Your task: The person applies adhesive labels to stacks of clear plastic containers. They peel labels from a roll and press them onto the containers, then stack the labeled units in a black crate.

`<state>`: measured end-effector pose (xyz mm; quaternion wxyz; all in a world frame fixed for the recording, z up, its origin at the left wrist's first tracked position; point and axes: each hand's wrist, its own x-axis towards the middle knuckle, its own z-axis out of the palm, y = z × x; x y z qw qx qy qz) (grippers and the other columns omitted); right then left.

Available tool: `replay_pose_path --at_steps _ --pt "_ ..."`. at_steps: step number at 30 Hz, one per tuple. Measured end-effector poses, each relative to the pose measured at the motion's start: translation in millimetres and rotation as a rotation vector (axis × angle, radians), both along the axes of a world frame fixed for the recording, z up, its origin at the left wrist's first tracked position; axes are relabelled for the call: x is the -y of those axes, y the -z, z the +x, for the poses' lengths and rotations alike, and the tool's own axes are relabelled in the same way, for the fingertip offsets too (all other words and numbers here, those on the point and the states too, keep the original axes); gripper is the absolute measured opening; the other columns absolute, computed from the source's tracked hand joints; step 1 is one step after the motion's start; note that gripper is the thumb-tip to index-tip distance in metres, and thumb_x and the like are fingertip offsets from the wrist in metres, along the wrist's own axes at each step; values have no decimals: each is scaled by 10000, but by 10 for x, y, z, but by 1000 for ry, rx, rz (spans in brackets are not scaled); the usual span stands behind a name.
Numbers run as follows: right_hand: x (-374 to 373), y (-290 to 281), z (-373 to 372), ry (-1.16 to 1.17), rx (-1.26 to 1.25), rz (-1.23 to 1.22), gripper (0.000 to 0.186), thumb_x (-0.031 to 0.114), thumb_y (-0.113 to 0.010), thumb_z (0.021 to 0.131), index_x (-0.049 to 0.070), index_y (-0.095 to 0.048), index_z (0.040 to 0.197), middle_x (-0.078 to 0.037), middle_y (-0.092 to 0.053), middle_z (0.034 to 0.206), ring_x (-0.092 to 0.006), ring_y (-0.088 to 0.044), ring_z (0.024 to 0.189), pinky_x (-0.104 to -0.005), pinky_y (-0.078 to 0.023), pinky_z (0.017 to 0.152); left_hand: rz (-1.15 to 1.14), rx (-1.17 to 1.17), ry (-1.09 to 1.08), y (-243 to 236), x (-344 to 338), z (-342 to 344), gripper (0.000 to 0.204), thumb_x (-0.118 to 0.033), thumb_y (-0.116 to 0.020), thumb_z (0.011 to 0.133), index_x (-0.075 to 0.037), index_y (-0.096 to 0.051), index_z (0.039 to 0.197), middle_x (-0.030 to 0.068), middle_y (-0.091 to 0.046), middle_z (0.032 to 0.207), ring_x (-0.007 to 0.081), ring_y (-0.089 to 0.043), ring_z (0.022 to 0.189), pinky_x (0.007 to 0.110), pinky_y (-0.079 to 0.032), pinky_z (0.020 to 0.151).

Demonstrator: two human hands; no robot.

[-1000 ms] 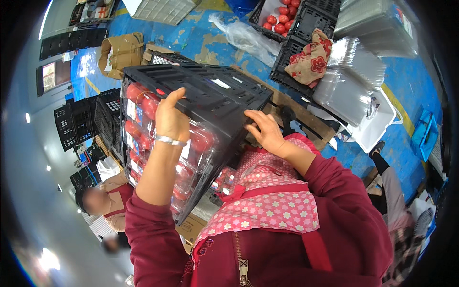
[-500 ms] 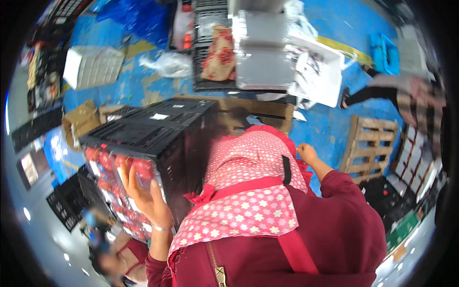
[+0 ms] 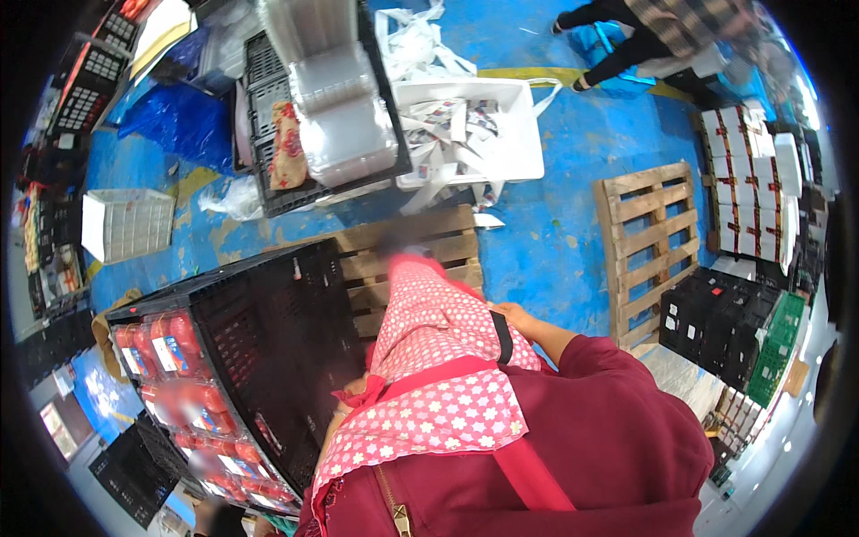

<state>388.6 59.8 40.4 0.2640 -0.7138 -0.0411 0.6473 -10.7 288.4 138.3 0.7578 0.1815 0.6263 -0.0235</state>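
Note:
Behind the pink flowered apron point(image 3: 429, 376) my left hand point(image 3: 355, 392) is mostly hidden, beside a stack of black crates point(image 3: 268, 358) with clear packs of red tomatoes point(image 3: 170, 349) in its open side. My right hand point(image 3: 508, 315) is low at the apron's right edge, apart from the stack, its fingertips hidden by the cloth. A wooden pallet point(image 3: 447, 233) lies on the floor beyond the apron and crates.
Ahead are a crate holding clear trays point(image 3: 344, 125) and a white bin point(image 3: 519, 143) of paper strips. A slatted pallet point(image 3: 649, 259), black crates point(image 3: 707, 313) and cartons point(image 3: 743, 188) stand right. A co-worker point(image 3: 626, 36) is at upper right, a white crate point(image 3: 125, 224) left.
Both my hands have left the crate stack's top and dropped to the apron. The view has swung, so the stack sits lower and further left, with more floor showing on the right.

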Motion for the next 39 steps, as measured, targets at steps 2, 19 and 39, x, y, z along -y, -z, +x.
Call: replay_pose_path --at_steps 2,19,39 --pt "-181 -698 85 150 -160 -45 651 598 -515 940 -4 -687 1121 -167 -687 1115 -229 -619 1069 -375 -482 918 -15 -44 4 115 192 -24 460 -327 -629 949 2 -576 1266 129 -619 1218 177 -588 1141 326 -485 950" --pt "1998 -552 2401 144 -131 97 577 474 -640 906 10 -606 1247 -104 -663 1051 -158 -626 888 -301 -498 773 33 -12 0 815 1688 2214 555 -429 -642 917 2 -595 1264 105 -659 1170 173 -617 1051 317 -482 923" --pt "2675 678 5773 -8 354 49 302 196 -657 928 -25 -656 1134 -117 -713 934 -146 -650 816 -296 -521 731 66 -191 252 2066 1700 6291 796 -517 -748 794 56 -513 1295 200 -612 1253 287 -614 1121 425 -503 947"
